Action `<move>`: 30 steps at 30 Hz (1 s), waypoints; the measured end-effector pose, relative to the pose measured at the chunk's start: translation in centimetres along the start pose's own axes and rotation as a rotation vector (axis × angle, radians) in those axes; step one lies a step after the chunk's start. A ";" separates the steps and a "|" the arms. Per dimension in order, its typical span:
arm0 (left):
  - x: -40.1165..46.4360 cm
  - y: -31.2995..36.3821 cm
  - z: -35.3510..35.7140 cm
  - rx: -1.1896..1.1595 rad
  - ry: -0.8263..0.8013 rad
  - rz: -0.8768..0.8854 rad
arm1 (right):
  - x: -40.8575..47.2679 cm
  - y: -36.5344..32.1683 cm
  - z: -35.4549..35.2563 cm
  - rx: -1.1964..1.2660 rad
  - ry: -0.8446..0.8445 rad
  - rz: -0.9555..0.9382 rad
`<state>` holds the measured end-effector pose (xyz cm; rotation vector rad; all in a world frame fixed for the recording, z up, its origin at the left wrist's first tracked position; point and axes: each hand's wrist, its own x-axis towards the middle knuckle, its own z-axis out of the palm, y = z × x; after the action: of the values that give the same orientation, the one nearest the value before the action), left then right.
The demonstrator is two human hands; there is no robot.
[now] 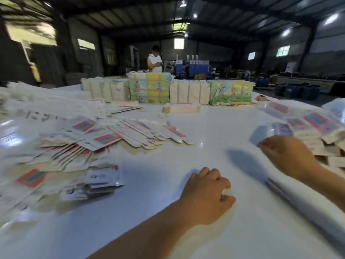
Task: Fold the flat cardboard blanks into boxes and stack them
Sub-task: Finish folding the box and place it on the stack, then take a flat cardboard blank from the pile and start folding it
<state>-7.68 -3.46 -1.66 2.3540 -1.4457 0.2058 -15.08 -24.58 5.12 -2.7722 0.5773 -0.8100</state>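
Observation:
Flat cardboard blanks [145, 133] with red and blue panels lie fanned out across the left half of the white table [186, 128]. More blanks [61, 152] are heaped nearer me on the left. My left hand [207, 193] hovers over the table's near middle, fingers curled, with something small and pale between them; what it is I cannot tell. My right hand [285, 154] is at the right and pinches the edge of a blurred folded box [274, 131]. A pile of folded boxes [321, 131] lies at the right edge.
Bound bundles of blanks [188, 92] stand in a row across the far side of the table. One folded box [181, 107] lies in front of them, with rubber bands [162, 116] nearby. A person [155, 60] stands behind the bundles. A dark strip [280, 191] lies near my right forearm.

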 end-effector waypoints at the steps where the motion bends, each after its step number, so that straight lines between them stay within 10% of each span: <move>1: 0.0 0.0 0.0 0.003 -0.010 -0.001 | -1.2 -0.5 2.2 -0.010 -0.072 -0.027; 8: 0.1 0.3 -0.9 -0.054 -0.074 -0.023 | -1.8 3.1 8.2 0.009 -0.016 -0.229; 12: 1.0 -1.7 -4.9 -0.232 -0.050 -0.207 | 0.2 5.1 12.8 0.178 -0.073 -0.014; 17: 2.8 -11.7 -13.4 0.288 0.096 -0.503 | 0.5 6.2 13.3 0.033 -0.179 -0.022; 23: -0.9 -21.6 -13.7 0.564 -0.311 -0.858 | -1.4 3.0 8.8 -0.055 -0.010 -0.165; 30: -0.4 -19.1 -13.5 0.831 -0.251 -0.594 | -2.3 0.5 6.8 -0.037 0.012 -0.153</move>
<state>9.92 9.84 6.19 3.4690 -0.7311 0.4169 -13.32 -23.53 -1.76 -2.8753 0.3897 -0.8552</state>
